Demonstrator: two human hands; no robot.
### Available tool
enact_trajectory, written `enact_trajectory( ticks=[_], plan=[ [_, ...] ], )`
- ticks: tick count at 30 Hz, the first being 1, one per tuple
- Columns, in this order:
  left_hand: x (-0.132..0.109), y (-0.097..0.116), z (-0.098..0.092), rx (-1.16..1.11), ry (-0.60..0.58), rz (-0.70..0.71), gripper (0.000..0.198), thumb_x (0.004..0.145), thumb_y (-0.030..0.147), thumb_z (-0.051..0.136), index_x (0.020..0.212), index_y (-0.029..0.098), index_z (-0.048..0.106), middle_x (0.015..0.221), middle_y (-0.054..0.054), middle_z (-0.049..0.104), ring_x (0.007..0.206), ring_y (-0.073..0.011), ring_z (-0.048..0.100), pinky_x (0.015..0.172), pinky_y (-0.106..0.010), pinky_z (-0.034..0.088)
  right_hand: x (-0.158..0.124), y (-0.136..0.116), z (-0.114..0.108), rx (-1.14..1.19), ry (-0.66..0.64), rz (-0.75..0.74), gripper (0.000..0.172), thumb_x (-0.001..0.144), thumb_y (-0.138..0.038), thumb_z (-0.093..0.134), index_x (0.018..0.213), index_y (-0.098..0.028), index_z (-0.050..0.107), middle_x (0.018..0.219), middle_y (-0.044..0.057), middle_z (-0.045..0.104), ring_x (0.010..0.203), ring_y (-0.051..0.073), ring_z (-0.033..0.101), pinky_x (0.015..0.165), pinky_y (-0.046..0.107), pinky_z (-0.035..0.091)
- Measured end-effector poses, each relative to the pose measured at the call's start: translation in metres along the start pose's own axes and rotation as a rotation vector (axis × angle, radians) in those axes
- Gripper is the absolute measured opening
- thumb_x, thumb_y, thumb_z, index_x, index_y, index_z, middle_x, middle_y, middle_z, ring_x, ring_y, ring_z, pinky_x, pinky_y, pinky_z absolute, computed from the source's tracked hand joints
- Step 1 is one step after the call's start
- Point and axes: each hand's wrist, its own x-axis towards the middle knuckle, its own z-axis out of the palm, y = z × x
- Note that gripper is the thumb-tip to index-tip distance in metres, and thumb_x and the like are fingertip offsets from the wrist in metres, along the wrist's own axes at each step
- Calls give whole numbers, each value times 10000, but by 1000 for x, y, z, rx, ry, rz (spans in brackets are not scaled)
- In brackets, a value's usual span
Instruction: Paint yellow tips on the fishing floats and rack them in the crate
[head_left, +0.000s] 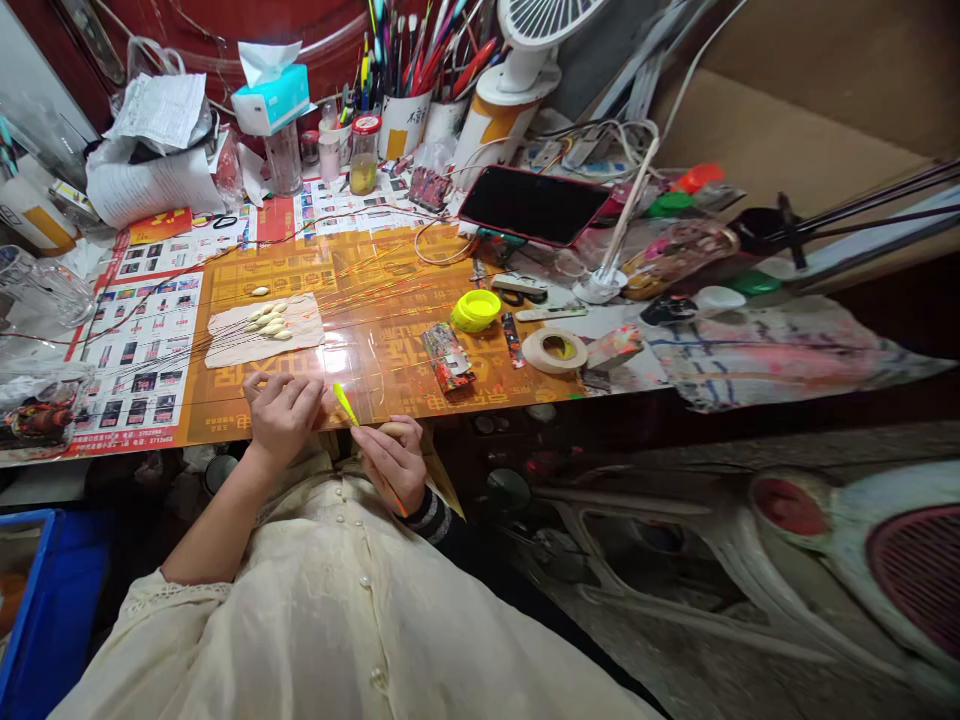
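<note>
My right hand (pixel 394 462) pinches a slim, bright yellow tapered piece (pixel 344 402) at the table's front edge. A thin orange tip (pixel 399 503) shows below the same hand; whether it belongs to the yellow piece is hidden. Just to the left, my left hand (pixel 283 412) has its fingers curled and closed, and what they hold, if anything, cannot be made out. Beyond it, several pale, bulb-shaped pieces (pixel 271 320) on long thin stems lie on a tissue (pixel 304 320). An open yellow tub (pixel 475 312) stands to the right.
A roll of tape (pixel 553 352), a paint-stained block (pixel 448 357) and a phone (pixel 532 205) are at the right. Behind are a tissue pack (pixel 271 100), a jar (pixel 364 155), a cup of brushes (pixel 405 125) and a fan (pixel 517 70). A blue crate (pixel 56 600) is lower left.
</note>
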Motion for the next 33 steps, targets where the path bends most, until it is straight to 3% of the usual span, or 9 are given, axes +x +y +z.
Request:
enact_trajectory(
  ticks=[13, 27, 33],
  plan=[
    [1, -1, 0, 4, 12, 15, 125, 947, 263, 634, 1052, 252, 700, 881, -21, 766, 875, -207, 651, 911, -427, 286, 6, -3, -1, 9, 31, 13, 640, 895, -61, 611, 1469, -315, 485, 1051, 9, 753, 885, 160, 572, 999, 443, 468],
    [-9, -16, -10, 1, 30, 3, 151, 934, 225, 643, 1077, 248, 686, 913, -27, 766, 875, -204, 661, 908, -426, 311, 3, -3, 1, 93, 46, -71, 481, 908, -107, 585, 1363, -265, 581, 998, 23, 753, 864, 164, 590, 974, 475, 495],
    [-14, -20, -14, 1, 36, 3, 185, 919, 193, 656, 1097, 243, 673, 936, -34, 764, 868, -200, 652, 907, -423, 342, 8, -10, 10, 83, 24, -83, 526, 897, -88, 600, 1396, -252, 555, 1015, 24, 756, 872, 162, 572, 980, 453, 483]
  ],
)
